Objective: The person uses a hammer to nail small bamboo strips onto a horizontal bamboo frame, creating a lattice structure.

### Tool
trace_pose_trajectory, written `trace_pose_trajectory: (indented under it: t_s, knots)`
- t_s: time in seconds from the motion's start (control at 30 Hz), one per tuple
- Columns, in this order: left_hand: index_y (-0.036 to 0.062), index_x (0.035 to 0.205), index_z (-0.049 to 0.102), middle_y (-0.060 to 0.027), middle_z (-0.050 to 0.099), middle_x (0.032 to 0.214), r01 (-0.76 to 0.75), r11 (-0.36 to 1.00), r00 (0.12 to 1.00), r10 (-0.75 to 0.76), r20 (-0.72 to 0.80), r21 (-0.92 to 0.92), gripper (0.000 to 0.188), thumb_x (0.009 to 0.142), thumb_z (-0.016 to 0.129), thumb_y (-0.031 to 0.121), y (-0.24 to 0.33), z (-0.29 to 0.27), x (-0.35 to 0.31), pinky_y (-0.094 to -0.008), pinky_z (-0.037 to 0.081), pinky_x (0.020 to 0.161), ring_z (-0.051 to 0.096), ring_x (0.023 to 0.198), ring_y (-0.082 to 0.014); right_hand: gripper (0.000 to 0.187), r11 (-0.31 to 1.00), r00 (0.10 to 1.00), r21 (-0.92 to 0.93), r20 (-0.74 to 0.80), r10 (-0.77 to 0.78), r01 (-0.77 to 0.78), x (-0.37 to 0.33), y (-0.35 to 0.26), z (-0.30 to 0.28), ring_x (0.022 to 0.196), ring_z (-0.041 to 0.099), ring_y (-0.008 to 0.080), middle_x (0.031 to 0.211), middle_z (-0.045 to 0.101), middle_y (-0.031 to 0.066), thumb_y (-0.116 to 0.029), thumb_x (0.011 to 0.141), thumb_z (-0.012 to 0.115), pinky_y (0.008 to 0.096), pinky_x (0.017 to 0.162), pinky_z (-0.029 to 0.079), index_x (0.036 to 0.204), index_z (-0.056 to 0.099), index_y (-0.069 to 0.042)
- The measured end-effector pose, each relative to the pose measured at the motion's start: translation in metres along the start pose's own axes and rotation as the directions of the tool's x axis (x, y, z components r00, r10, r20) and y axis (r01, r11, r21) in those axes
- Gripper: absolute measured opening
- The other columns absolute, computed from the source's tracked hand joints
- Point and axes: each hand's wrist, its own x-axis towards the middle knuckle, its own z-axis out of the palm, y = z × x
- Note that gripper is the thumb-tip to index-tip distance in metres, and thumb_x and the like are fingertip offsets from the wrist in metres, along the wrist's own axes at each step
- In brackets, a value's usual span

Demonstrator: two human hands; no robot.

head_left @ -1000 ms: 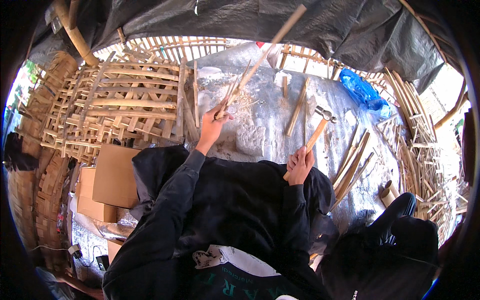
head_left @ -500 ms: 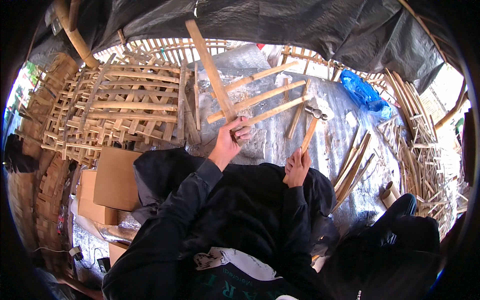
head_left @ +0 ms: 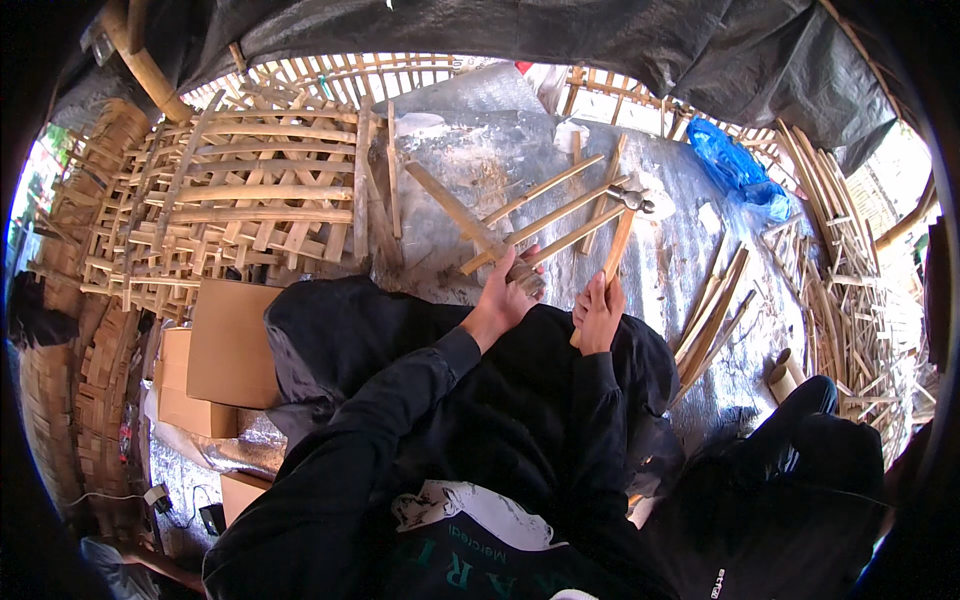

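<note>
My left hand (head_left: 508, 297) is closed round the lower end of a bamboo frame (head_left: 452, 207), close above my lap. One thick strip with several thinner slats (head_left: 565, 213) crossing it makes up this frame; the slats slant up to the right. In my right hand (head_left: 599, 312) is a hammer (head_left: 622, 240), gripped low on its wooden handle. Its metal head points up and away from me, beside the far ends of the slats. The fingers of my left hand partly hide the joint at the strip's end.
Lattice bamboo panels (head_left: 265, 190) are stacked at the left, with cardboard boxes (head_left: 235, 345) nearer. Loose bamboo strips (head_left: 712, 310) lie on the silvery floor sheet (head_left: 460, 150) to the right. Beyond them is a blue plastic bag (head_left: 738, 170). A dark-clothed leg (head_left: 800, 450) is at the lower right.
My left hand has brought the bamboo frame down and to the right, toward my lap, and the strip now tilts further over. The hammer has stayed almost in place.
</note>
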Motion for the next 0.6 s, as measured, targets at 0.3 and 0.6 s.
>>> trace_pose_trajectory:
  t_s: [0.3,0.6]
  knots:
    - [0.0191,0.124,0.051,0.0005,0.063,0.11,0.128,0.852,0.963,0.016,-0.269,0.507,0.047,0.099,0.056,0.058,-0.037,0.022,-0.013,-0.0338,0.05,0.071,0.063,0.095,-0.0162,0.027,0.999,0.999,-0.045,-0.038,-0.012,0.011,-0.003,-0.01,0.002,0.045,0.037,0.0024,0.062,0.038,-0.0073,-0.031,0.106,0.053,0.02,0.037,0.026,0.088,0.044,-0.014]
    - [0.0129,0.094,0.048,0.0004,0.05,0.069,0.211,0.524,0.977,-0.126,-0.17,0.825,0.052,0.1,0.046,0.065,-0.029,-0.009,-0.021,-0.0253,0.031,0.044,0.048,0.053,-0.0089,0.035,0.995,0.981,-0.07,-0.174,-0.084,0.072,-0.003,-0.024,0.006,0.044,0.032,0.0022,0.062,0.036,-0.0069,-0.039,0.104,0.057,0.0197,0.037,0.018,0.083,0.043,-0.015]
